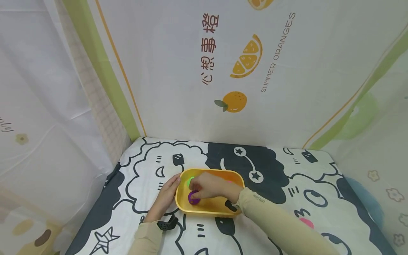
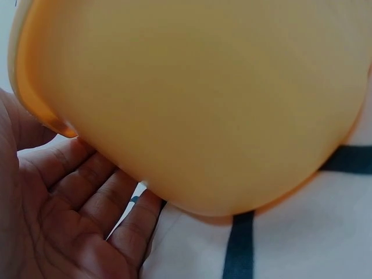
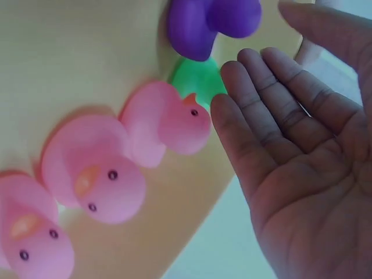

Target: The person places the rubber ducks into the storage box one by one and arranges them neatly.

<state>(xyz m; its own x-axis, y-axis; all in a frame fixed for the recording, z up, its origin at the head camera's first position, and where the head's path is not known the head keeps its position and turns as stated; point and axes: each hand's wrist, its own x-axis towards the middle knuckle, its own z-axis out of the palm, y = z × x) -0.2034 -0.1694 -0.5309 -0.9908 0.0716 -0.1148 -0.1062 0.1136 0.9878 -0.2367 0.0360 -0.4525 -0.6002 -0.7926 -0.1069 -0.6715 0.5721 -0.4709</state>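
Observation:
A yellow plastic tray [image 1: 208,213] lies on the table, its left end gripped by my left hand [image 1: 167,194]. In the left wrist view, the fingers [image 2: 93,174] press the tray's outer wall and the thumb lies by the rim. My right hand [image 1: 210,185] reaches inside the tray. Close to its fingertips is a purple toy duck [image 3: 218,20], with a gap showing in the right wrist view. Behind the fingers a green toy [image 3: 199,80] is partly hidden. Three pink toy ducks [image 3: 93,160] line the tray's wall, mostly covered by the right arm in the head view.
A black-and-white cartoon cloth [image 1: 178,156] covers the table. White printed curtains [image 1: 178,88] enclose its back and sides. A dark band [image 1: 168,223] is on the left wrist.

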